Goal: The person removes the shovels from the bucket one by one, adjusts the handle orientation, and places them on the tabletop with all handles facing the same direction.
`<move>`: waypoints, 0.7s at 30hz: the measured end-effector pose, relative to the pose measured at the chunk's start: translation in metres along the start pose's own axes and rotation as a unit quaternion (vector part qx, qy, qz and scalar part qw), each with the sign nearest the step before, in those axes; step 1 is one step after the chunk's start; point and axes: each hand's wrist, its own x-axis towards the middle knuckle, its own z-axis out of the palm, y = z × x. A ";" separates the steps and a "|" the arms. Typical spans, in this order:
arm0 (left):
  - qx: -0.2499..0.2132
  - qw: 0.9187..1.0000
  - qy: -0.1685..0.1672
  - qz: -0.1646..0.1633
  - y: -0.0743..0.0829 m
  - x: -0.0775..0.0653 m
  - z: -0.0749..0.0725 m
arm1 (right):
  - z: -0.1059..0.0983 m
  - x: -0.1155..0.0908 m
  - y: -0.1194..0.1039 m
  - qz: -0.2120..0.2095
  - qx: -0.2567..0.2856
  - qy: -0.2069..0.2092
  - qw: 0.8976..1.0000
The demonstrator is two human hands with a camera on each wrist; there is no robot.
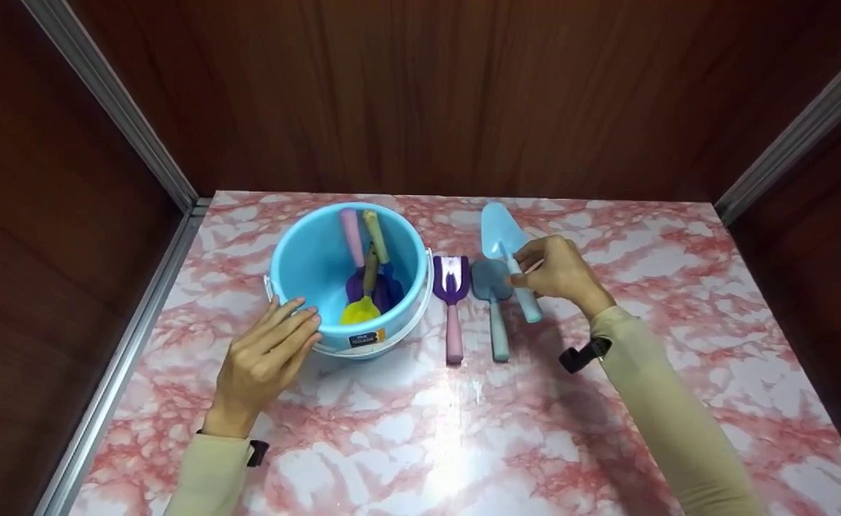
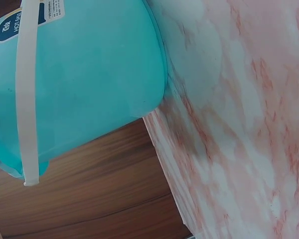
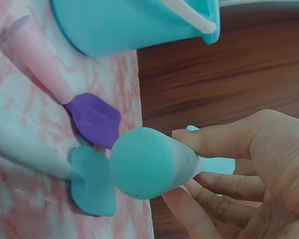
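Note:
My right hand (image 1: 560,269) pinches the handle of a light blue toy trowel (image 1: 501,228) between thumb and fingers. In the right wrist view the rounded handle end (image 3: 142,163) faces the camera, and the trowel appears raised off the table. My left hand (image 1: 266,358) lies with extended fingers over the near left rim of a light blue bucket (image 1: 410,322). Inside the bucket are several toy tools, among them a yellow one (image 1: 359,311) and a pink handle (image 1: 352,233). Only a sliver of the left hand shows in the left wrist view.
Right of the bucket, a purple scoop with a pink handle (image 1: 453,333) and a grey-blue shovel (image 1: 498,333) lie side by side on the marbled table (image 1: 535,444). The bucket's white bail (image 2: 27,94) hangs down its side. Brown wood panels (image 1: 428,100) enclose the table.

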 end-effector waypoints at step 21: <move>-0.010 1.000 -0.004 -0.004 -0.002 0.001 -0.002 | 0.007 -0.018 0.037 0.034 0.012 0.001 0.999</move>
